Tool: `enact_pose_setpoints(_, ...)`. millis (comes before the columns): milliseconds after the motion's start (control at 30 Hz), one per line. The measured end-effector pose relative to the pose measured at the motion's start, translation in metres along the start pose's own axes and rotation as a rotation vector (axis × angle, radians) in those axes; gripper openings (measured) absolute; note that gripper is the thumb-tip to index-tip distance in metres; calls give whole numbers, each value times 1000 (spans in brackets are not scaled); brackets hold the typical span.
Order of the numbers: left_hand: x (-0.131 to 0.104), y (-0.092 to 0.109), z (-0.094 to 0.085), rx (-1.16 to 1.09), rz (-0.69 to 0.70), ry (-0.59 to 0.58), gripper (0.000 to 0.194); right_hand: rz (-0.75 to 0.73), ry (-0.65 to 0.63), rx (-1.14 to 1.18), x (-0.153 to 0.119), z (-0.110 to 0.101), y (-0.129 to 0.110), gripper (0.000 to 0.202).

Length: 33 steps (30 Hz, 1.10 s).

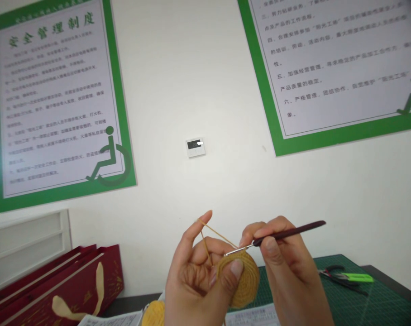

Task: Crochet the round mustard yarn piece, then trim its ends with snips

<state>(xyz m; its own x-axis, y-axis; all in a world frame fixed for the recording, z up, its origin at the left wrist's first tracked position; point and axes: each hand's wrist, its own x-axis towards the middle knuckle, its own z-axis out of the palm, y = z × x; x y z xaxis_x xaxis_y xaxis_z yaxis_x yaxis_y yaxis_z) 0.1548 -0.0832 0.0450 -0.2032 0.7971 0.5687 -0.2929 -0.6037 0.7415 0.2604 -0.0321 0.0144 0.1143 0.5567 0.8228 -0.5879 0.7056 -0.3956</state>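
Observation:
My left hand [205,271] pinches a round mustard-yellow crochet piece [246,283] between thumb and fingers. Its raised index finger carries a strand of yellow yarn [221,236] that runs down to the top edge of the piece. In my right hand [283,253] is a crochet hook [293,231] with a dark maroon handle, gripped like a pen. The hook's silver shaft lies at the upper edge of the crochet piece, where the yarn meets it. Whether the tip is inside a stitch I cannot tell.
A green cutting mat [348,299] lies at the right, with pliers [344,280] and a bright green-handled tool [358,277] on it. Red gift bags [107,271] stand at the left. A yellow yarn ball [153,313] and printed paper [256,316] are near my hands.

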Motion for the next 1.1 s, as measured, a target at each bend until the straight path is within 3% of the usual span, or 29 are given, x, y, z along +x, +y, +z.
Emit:
enact_pose_setpoints(600,2,-3,-1,56,57,60,70,-276,-61,-271,2,-11,-15,14)
enact_pose_setpoints(900,0,-2,1,51,60,70,70,-267,-12,-273,1,-7,-18,14)
enact_pose_setpoints(1100,0,-2,1,68,56,83,71,-342,-74,-372,3,-11,-18,13)
